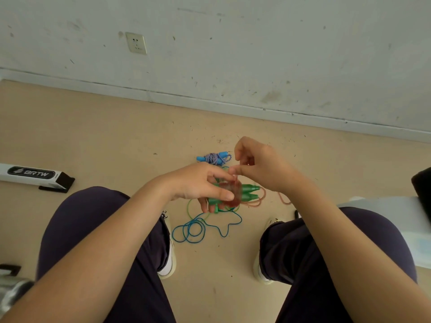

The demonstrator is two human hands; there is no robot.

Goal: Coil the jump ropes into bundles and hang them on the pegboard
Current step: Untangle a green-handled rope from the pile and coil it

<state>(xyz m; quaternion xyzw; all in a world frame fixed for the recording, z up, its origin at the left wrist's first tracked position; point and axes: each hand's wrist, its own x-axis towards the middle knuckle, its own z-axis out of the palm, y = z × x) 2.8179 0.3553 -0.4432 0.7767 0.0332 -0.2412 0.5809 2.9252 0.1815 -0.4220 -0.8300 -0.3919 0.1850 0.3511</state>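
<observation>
Head view, looking down past two knees in dark trousers (77, 229) at a tan floor (105, 127) scattered with small dark specks. I count three jump ropes. Going left to right: far left lies a white and black box (35, 176) with "BRTW" printed on its dark label, and a metallic thing sits blurred in the bottom-left corner, too unclear to name. Up on the scuffed, whitish wall (256, 43) there is one wall socket (136, 43), with a pale skirting board running along the base. Near the middle, the left hand (198, 185) is curled around a pair of green handles (249, 192), thumb pressed over a coil of orange rope (233, 192) wound about them. Below it, on the floor between the two pale shoes, a thin blue rope (193, 229) lies in loose loops, with a green loop beside it; whether that is the same cord, I cannot tell. Just behind the hands lies a blue handled rope (215, 158), already bundled, its cord striped blue and white. The right hand (258, 164) hovers above the green handles, thumb and fingers pinching the orange strand, whose slack trails off to the right across the floor. At the far right edge sits something white with a dark object above it, both cut off.
</observation>
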